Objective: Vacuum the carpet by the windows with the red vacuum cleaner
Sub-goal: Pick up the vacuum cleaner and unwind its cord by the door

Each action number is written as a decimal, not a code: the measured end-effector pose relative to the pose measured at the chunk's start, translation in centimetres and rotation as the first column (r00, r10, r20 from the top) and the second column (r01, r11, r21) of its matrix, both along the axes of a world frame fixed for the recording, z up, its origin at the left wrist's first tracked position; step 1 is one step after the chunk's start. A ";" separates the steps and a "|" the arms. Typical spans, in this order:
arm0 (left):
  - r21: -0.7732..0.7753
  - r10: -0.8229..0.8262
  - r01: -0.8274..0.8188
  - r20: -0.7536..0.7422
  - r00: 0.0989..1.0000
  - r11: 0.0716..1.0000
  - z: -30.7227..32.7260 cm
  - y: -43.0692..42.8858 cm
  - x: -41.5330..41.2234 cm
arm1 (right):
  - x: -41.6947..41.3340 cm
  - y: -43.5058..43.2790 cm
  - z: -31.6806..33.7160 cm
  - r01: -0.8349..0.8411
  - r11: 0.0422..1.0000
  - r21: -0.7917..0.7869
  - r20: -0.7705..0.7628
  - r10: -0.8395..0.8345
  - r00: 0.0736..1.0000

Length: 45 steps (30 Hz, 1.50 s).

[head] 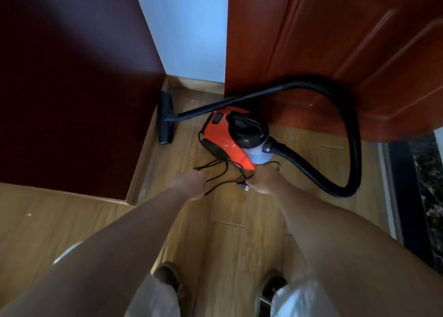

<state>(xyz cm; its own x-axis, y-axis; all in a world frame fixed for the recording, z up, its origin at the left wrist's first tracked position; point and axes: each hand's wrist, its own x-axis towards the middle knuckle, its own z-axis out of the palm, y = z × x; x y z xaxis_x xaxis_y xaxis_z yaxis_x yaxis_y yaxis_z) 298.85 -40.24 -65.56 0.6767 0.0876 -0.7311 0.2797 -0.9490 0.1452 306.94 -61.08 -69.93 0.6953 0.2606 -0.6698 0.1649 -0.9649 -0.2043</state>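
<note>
The red vacuum cleaner (225,137) sits on the wooden floor in a corner, its clear dust cup facing me. Its black hose (354,134) loops out to the right and back over the body to a black wand ending in the floor head (165,118), which rests against the dark cabinet. The thin black power cord (215,175) lies loose in front of the vacuum. My left hand (191,185) is closed on a strand of that cord. My right hand (263,180) grips the cord near its plug, just below the dust cup. No carpet or window is in view.
A dark red cabinet (72,89) stands on the left and a reddish wooden door (335,53) on the right, with a white wall strip between. A dark stone threshold (422,185) runs along the right edge. My feet (167,278) stand on the floor below.
</note>
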 end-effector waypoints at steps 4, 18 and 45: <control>-0.026 0.101 -0.099 0.150 0.984 0.995 -5.8 2.0 2.3 | 1.1 2.4 -6.3 0.071 0.992 0.109 0.045 -0.076 0.996; -0.114 0.158 -0.115 0.529 0.834 0.987 -6.7 5.9 5.3 | 3.7 2.6 1.2 -0.018 0.888 0.460 0.211 -0.090 0.973; -0.130 0.344 -0.335 0.049 0.938 0.933 -17.3 0.5 2.9 | 3.5 6.4 -0.6 0.074 0.854 0.515 0.080 -0.134 0.988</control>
